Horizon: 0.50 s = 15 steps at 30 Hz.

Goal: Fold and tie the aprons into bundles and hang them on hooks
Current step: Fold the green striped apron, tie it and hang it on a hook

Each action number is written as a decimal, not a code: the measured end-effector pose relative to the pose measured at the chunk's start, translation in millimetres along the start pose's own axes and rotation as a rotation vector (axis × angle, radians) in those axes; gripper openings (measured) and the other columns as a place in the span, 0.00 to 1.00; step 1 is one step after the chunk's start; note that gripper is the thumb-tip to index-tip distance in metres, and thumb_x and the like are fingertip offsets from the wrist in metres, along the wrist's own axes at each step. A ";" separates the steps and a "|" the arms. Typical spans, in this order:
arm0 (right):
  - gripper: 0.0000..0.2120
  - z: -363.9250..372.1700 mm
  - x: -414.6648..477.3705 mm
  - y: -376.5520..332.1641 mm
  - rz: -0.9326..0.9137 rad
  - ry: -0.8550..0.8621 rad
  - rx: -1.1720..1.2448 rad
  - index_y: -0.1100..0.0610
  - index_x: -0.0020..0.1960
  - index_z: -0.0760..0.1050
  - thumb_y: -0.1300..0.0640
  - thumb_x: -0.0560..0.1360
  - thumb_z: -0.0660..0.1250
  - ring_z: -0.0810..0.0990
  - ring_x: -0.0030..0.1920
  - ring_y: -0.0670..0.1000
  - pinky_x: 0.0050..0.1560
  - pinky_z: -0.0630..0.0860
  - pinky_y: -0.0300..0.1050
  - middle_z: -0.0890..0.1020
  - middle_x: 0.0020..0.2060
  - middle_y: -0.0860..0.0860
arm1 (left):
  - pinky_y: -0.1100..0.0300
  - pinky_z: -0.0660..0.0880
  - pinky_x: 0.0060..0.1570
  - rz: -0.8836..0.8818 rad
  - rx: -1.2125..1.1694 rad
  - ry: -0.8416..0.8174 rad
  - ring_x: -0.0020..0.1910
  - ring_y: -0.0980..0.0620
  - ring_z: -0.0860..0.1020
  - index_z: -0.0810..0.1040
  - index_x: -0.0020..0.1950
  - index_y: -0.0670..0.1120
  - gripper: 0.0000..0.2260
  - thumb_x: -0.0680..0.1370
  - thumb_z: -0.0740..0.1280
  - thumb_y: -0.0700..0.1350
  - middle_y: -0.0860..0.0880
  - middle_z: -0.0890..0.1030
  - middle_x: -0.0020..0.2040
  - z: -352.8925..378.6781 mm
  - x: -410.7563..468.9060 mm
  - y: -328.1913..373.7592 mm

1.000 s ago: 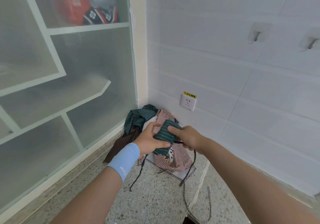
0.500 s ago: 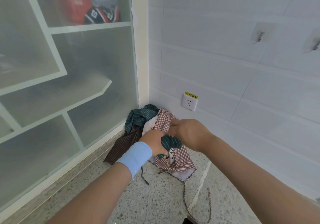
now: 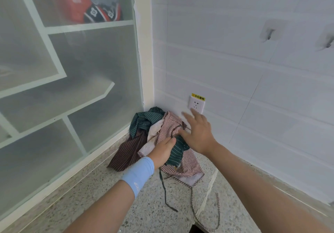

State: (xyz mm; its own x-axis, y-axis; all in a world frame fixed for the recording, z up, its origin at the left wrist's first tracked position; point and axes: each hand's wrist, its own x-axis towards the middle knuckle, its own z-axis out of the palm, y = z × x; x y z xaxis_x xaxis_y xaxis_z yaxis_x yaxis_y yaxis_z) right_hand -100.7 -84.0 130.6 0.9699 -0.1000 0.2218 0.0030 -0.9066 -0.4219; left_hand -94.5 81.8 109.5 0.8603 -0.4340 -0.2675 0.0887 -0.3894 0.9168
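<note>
Fingers of our left hand (image 3: 162,149) are gripping the green striped apron (image 3: 176,153); our right hand (image 3: 197,133) is hovering open just above.

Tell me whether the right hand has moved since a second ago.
Yes. The right hand has let go of the green striped bundle and lifted, fingers spread, up toward the wall socket; its fingertips now overlap the socket's lower edge.

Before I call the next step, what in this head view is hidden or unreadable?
- Green striped bundle: any tie or knot hidden under the left hand.
- Right hand: motion-blurred, open; fingertip contact unclear.
- Second wall hook: cut off by the right edge.
- Cabinet contents: blurred by frosted glass.
</note>
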 end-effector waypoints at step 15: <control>0.10 32.7 -37.9 17.3 0.271 -0.879 0.953 0.60 0.57 0.78 0.55 0.81 0.64 0.60 0.29 0.48 0.32 0.69 0.42 0.63 0.28 0.48 | 0.49 0.77 0.54 -0.116 -0.789 0.019 0.52 0.44 0.81 0.80 0.59 0.40 0.18 0.81 0.60 0.51 0.40 0.82 0.54 -26.7 10.9 3.4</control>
State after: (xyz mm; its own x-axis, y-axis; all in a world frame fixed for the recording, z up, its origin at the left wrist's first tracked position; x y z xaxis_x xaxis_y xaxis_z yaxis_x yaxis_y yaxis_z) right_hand -129.5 -82.5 86.2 0.7992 0.3932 -0.4547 -0.3966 -0.2235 -0.8904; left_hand -71.4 97.4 117.7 0.8316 -0.4094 -0.3753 0.5013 0.2623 0.8246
